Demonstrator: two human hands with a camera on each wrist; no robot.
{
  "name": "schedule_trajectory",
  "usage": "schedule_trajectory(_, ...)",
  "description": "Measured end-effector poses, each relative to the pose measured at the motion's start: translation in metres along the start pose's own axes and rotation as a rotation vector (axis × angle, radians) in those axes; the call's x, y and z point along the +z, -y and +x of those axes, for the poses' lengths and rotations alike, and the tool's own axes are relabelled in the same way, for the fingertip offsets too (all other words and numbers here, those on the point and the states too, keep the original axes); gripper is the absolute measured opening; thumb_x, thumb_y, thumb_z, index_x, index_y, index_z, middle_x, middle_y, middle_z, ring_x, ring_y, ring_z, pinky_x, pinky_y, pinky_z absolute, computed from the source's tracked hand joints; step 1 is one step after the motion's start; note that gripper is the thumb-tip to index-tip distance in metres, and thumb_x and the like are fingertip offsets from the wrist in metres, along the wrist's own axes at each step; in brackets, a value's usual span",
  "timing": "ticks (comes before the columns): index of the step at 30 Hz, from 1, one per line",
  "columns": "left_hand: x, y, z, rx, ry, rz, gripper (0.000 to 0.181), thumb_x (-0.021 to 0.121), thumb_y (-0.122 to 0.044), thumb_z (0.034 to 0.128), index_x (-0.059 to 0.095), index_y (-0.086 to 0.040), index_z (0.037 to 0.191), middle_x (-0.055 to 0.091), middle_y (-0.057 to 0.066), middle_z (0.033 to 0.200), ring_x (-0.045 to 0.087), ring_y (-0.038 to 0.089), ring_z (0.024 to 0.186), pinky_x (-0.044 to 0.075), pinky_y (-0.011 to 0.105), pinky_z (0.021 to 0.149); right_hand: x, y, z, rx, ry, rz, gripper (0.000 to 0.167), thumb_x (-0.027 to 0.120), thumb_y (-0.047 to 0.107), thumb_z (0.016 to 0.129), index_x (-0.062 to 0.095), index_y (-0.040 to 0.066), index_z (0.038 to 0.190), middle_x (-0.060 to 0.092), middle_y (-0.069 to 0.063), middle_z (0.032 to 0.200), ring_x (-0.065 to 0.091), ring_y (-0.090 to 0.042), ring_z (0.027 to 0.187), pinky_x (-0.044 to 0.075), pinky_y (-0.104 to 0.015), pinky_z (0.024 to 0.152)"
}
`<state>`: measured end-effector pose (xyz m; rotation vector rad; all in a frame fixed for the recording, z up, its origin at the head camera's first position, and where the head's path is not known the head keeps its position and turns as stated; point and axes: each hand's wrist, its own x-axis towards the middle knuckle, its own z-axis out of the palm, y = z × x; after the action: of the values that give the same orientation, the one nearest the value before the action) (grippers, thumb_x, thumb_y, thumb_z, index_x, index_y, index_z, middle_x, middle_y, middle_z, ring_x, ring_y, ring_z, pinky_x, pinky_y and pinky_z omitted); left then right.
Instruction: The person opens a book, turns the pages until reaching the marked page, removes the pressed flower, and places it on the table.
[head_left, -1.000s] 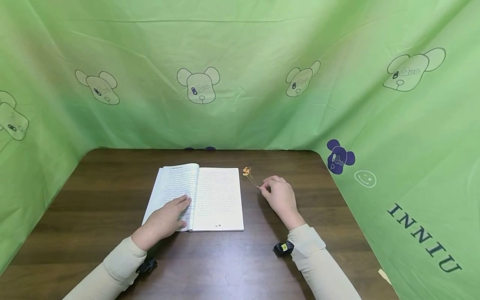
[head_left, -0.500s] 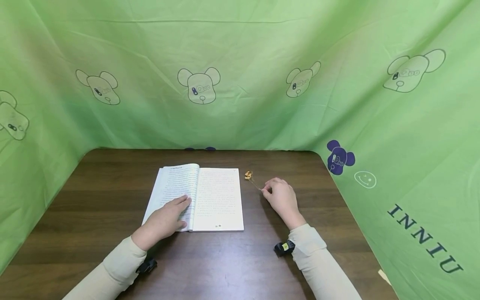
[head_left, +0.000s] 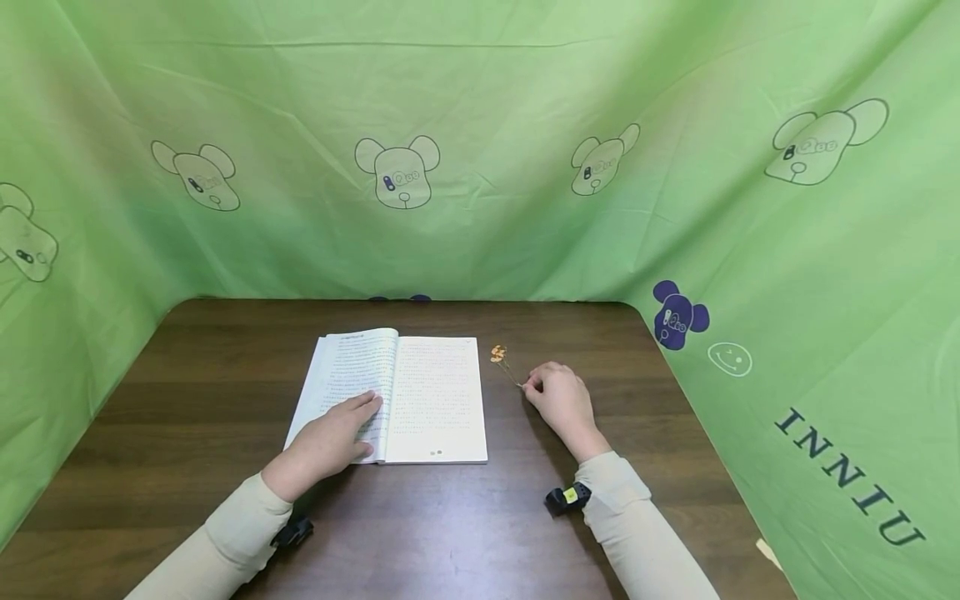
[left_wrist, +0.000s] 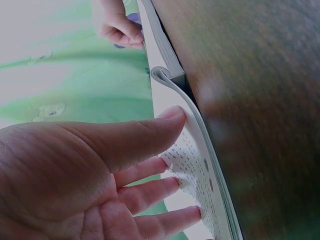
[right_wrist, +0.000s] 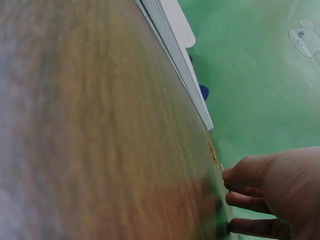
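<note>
An open book [head_left: 438,392] lies on the table, printed pages facing up. My left hand [head_left: 330,437] rests on its left page near the spine; in the left wrist view the fingers [left_wrist: 150,192] are nearly straight, pressing the page. To the right of the book, my right hand [head_left: 558,400] pinches the thin stem of a dried orange flower [head_left: 498,354] between thumb and fingertips. The flower's head points away, toward the book's far right corner. In the right wrist view the flower [right_wrist: 213,151] shows only as a thin sliver past the thumb.
The brown wooden table [head_left: 450,533] carries the book. Green cloth [head_left: 480,242] with printed bear heads hangs behind it and at both sides. A small pale piece [head_left: 768,552] sits at the table's right edge. Each wrist wears a black camera [head_left: 567,497].
My right hand has drawn slightly toward me, and the pinched flower has shifted with it, a little nearer and to the right. The left hand and the book stay put.
</note>
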<state>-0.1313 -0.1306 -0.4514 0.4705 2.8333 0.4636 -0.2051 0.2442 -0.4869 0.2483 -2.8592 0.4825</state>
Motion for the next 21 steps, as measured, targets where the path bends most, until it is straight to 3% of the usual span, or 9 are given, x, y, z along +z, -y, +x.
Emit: schedule_trajectory(21, 0.0002, -0.0001, -0.0012, -0.005, 0.0, 0.0, 0.071, 0.08, -0.017, 0.0891, 0.049, -0.003, 0.151, 0.044, 0.017, 0.159, 0.045, 0.039, 0.144, 0.046, 0.054, 0.107, 0.0033, 0.0053, -0.003, 0.003, 0.02, -0.03, 0.015, 0.076, 0.021, 0.087, 0.075, 0.017, 0.073, 0.074, -0.002, 0.11, 0.065, -0.03, 0.106, 0.05, -0.05, 0.083)
